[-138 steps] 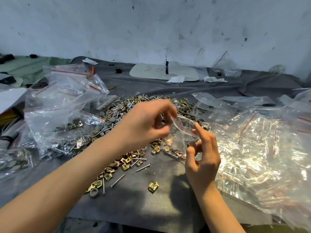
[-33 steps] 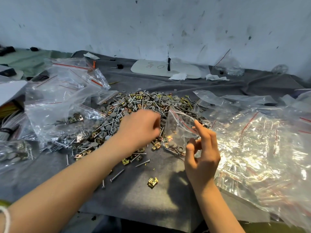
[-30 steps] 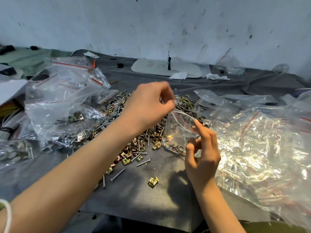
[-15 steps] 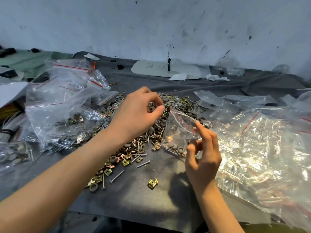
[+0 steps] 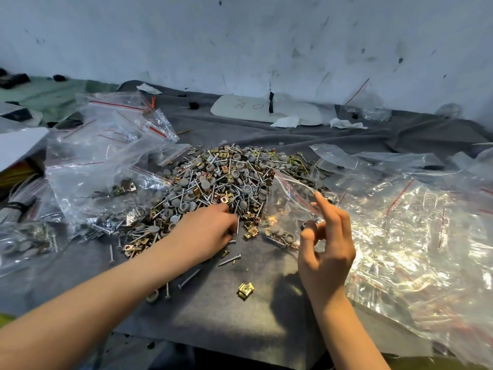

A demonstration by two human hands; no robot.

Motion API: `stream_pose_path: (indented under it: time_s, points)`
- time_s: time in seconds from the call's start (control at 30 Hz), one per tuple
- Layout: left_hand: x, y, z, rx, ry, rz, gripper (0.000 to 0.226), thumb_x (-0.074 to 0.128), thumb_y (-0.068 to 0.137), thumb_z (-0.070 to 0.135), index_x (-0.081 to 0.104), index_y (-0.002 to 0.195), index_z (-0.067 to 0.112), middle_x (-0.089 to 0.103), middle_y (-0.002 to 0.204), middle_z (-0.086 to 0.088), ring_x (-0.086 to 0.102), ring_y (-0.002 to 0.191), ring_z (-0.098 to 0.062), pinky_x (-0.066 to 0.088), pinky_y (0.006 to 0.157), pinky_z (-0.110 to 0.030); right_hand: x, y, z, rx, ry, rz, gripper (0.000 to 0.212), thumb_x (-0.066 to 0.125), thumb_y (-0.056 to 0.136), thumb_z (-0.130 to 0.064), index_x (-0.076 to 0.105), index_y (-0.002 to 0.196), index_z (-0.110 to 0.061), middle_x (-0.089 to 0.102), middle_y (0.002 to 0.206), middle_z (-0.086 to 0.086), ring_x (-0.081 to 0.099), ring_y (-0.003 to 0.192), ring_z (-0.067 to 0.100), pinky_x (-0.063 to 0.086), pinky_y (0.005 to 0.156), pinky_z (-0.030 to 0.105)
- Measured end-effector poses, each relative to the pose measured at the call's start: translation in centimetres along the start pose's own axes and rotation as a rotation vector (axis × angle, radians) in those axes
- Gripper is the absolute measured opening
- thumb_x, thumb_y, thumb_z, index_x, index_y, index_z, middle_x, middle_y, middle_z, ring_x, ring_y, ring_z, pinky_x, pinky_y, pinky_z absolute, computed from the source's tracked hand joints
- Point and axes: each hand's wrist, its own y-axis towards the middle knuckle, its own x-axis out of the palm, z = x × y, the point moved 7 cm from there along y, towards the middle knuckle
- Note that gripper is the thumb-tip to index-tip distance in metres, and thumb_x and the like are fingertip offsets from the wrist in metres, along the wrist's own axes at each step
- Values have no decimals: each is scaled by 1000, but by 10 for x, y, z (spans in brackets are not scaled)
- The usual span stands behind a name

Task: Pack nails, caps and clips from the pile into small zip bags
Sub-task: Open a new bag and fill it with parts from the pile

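Note:
A pile (image 5: 221,180) of nails, grey caps and brass clips lies on the grey cloth. My left hand (image 5: 205,233) is down at the pile's near edge, fingers curled among the pieces; what they hold is hidden. My right hand (image 5: 324,247) pinches the rim of a small clear zip bag (image 5: 286,209) with a red strip. The bag stands open at the pile's right edge, with a few caps, clips and nails in its bottom. A loose brass clip (image 5: 245,289) and stray nails (image 5: 189,277) lie nearer me.
Filled zip bags (image 5: 104,177) are heaped to the left of the pile. A stack of empty zip bags (image 5: 416,236) covers the right side. A white board (image 5: 266,110) and paper scraps lie by the back wall. The cloth's front edge (image 5: 240,351) is close to me.
My left hand was raised at the bag's mouth a second ago; it has dropped back onto the near edge of the pile. My right hand has kept the bag open in place.

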Motion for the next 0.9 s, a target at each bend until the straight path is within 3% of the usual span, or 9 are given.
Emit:
stream_pose_path:
  time_s: [0.2, 0.33, 0.6, 0.7, 0.8, 0.9]
  points:
    - [-2, -3, 3, 32, -36, -1, 16, 52, 92, 10, 62, 104, 16, 54, 106, 0, 56, 102, -21, 49, 83, -39, 0, 1, 0, 20, 2, 12, 38, 45, 82, 1, 59, 116, 10, 53, 100, 4, 42, 66, -3, 37, 67, -2]
    - [-3, -2, 3, 47, 15, -28, 19, 54, 91, 14, 62, 108, 20, 55, 110, 2, 56, 105, -20, 47, 76, -32, -1, 1, -1, 16, 1, 12, 38, 45, 82, 1, 59, 116, 10, 52, 99, 4, 41, 66, -4, 37, 67, -3]
    - [-7, -2, 6, 71, 26, -33, 15, 55, 90, 17, 53, 103, 25, 58, 103, 7, 55, 101, -16, 50, 74, -32, -3, 3, -1, 34, 9, 23, 38, 45, 81, 1, 59, 115, 11, 51, 97, 4, 40, 63, -2, 36, 66, -3]
    - [-29, -1, 9, 50, -282, 117, 20, 63, 89, 18, 58, 108, 22, 62, 98, 10, 59, 92, -8, 54, 79, -33, -4, 2, 0, 60, 37, 46, 40, 44, 81, 0, 57, 118, 9, 51, 97, 3, 43, 66, -8, 36, 68, -3]
    - [-74, -5, 15, 64, -639, 466, 27, 70, 86, 13, 58, 110, 19, 61, 89, 12, 60, 82, -2, 51, 76, -16, -5, 2, 0, 77, 50, 65, 40, 45, 82, -1, 56, 120, 7, 51, 99, 2, 45, 67, -6, 36, 69, -1]
    - [-111, -9, 38, 230, -789, 663, 29, 74, 83, 7, 59, 108, 11, 64, 90, 8, 62, 84, -3, 48, 77, -8, -5, 3, 0, 63, 36, 63, 39, 44, 83, -1, 56, 119, 7, 51, 99, 2, 41, 63, 1, 36, 70, -1]
